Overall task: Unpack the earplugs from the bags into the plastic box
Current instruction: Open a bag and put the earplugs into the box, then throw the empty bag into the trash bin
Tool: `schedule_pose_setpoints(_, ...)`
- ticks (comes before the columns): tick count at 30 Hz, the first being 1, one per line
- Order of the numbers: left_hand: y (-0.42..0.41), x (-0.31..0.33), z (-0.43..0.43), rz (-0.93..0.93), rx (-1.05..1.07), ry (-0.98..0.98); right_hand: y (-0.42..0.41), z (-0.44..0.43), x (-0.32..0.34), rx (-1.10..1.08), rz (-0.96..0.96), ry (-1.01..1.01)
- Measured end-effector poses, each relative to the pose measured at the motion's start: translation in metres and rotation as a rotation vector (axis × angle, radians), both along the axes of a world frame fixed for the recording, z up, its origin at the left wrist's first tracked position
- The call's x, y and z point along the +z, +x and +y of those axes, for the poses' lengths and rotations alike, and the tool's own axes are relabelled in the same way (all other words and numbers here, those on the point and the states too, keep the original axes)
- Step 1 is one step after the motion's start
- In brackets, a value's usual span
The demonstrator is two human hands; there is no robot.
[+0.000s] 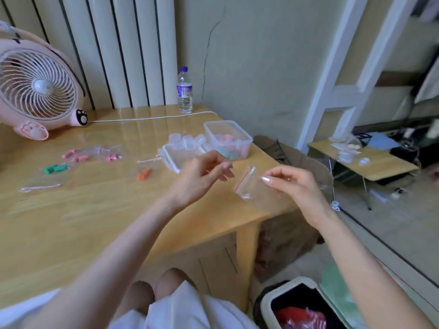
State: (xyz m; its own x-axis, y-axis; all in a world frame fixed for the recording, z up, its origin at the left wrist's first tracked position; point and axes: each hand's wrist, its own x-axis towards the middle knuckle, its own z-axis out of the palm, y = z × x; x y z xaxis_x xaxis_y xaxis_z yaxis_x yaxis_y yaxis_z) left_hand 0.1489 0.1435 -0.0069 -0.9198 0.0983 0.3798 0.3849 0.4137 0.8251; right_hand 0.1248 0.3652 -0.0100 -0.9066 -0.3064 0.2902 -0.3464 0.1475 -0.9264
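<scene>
Pinching one clear bag [251, 185], right hand [295, 186].

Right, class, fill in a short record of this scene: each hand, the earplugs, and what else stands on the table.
right hand: pinches clear zip bag with red seal strip, looks empty
left hand: beside bag, fingers loosely curled, nothing seen in it
clear rectangular plastic box: open, coloured earplugs inside
still bagged: pink earplugs, green earplugs
also on wooden table: pink desk fan, clear plastic water bottle
</scene>
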Motion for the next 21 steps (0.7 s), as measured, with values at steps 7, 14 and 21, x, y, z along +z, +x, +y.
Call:
schedule_pose_setpoints(7, -0.004, -0.016, 0.078, 0.030, -0.173, -0.055, 0.010, 0.106, -0.051, -0.065, -0.287, 0.287)
schedule_pose_setpoints(14, -0.005, -0.030, 0.124, 0.068, -0.216, -0.125, 0.004, 0.161, -0.184, -0.305, -0.473, 0.538)
schedule_pose_setpoints(21, -0.004, -0.038, 0.134, 0.101, -0.196, -0.088, 0.025, 0.186, -0.286, -0.568, -0.591, 0.808)
